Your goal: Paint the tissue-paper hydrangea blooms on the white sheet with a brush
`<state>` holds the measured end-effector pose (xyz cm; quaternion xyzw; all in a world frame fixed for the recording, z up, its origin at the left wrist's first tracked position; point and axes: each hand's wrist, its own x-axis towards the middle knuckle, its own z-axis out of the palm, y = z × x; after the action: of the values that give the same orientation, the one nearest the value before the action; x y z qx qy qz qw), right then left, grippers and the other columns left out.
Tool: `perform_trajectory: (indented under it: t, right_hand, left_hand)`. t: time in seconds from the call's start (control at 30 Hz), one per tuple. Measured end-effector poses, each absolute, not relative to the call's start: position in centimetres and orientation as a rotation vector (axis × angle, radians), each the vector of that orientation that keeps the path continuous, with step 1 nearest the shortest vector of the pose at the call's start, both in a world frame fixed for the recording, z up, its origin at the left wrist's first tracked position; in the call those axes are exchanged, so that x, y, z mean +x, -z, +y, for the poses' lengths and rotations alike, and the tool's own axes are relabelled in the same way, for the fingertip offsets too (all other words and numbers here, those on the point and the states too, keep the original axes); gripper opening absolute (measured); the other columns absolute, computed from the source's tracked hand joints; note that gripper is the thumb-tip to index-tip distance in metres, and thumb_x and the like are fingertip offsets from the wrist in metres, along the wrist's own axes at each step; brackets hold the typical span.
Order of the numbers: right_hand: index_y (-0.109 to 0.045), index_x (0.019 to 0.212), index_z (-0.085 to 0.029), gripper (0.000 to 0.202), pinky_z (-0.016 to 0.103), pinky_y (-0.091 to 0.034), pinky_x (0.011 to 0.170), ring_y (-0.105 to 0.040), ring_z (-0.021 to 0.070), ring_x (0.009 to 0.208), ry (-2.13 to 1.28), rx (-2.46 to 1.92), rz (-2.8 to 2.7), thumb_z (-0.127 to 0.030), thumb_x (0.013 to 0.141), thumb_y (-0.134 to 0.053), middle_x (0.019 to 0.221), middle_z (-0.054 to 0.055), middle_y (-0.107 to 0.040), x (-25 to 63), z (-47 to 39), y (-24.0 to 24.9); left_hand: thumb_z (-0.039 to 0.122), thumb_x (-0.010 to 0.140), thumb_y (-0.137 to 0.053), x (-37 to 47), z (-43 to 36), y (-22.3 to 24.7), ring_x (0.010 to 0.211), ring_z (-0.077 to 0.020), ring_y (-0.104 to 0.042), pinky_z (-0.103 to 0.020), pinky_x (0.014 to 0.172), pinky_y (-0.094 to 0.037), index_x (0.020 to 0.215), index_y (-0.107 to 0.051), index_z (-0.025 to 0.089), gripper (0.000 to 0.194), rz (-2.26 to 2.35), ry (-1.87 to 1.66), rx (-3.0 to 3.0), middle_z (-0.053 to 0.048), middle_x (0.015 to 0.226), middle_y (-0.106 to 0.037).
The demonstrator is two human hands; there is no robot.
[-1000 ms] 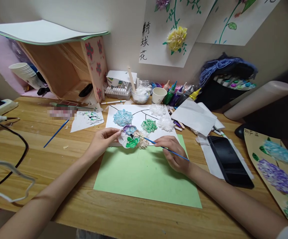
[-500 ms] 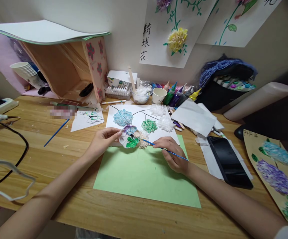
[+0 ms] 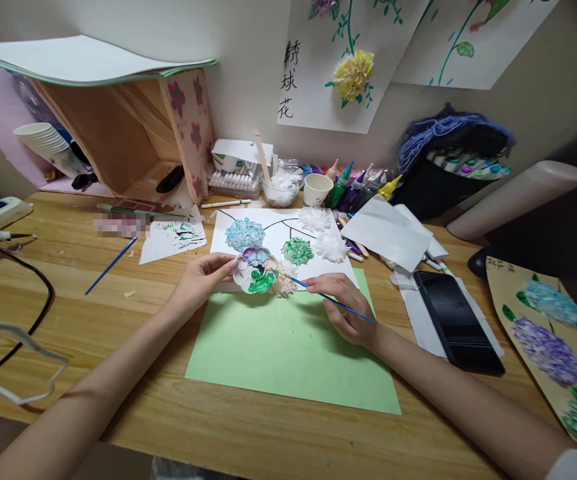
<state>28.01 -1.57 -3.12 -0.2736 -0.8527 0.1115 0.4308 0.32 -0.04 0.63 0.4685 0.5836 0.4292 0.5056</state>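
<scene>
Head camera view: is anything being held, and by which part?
The left hand holds the paint palette by its left edge; the right hand holds the blue paintbrush by its handle.

A white, scalloped paint palette (image 3: 262,283), smeared purple, black and green, is pinched at its edge by the left hand (image 3: 203,275). A thin blue paintbrush (image 3: 296,280) slants from the right hand (image 3: 347,308) towards it. White paper (image 3: 273,242) with fluffy blue, green and white flowers lies beyond both hands.

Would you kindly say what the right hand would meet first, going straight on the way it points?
Probably the cream flower, though the right hand may pass above it and meet the palette instead; depth is unclear.
</scene>
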Motion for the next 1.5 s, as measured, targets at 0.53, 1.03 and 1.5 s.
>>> perform_trajectory:
  t: [0.53,1.03,1.5]
  right_hand:
    - [-0.058,0.095,-0.023,0.022,0.037,-0.046,0.071,-0.061,0.0200,0.082,-0.269,-0.784,-1.865,-0.016,0.090,-0.037,0.082,0.004,-0.065,28.7,-1.6,3.8]
    - [-0.056,0.097,-0.024,0.022,0.036,-0.046,0.073,-0.060,0.0199,0.083,-0.266,-0.816,-1.995,-0.013,0.090,-0.038,0.086,0.005,-0.065,28.2,-1.4,3.5]
    - [-0.057,0.095,-0.024,0.022,0.037,-0.045,0.073,-0.059,0.0201,0.082,-0.265,-0.860,-1.949,-0.016,0.091,-0.037,0.084,0.004,-0.064,28.4,-1.4,3.6]
  left_hand:
    - [0.047,0.064,-0.077,-1.6,0.8,-0.1,0.074,-0.0151,-0.065,-0.026,0.073,-0.054,0.087,-0.072,0.016,0.039,1.457,-1.183,1.100,-0.004,0.085,-0.072]
    - [0.048,0.061,-0.078,-0.7,0.4,-1.0,0.081,-0.0195,-0.068,-0.029,0.075,-0.057,0.084,-0.073,0.016,0.040,1.491,-1.148,1.102,-0.007,0.088,-0.074]
    - [0.047,0.063,-0.078,-0.9,0.5,-0.7,0.083,-0.0189,-0.068,-0.028,0.077,-0.056,0.086,-0.073,0.017,0.039,1.491,-1.150,1.098,-0.006,0.092,-0.074]
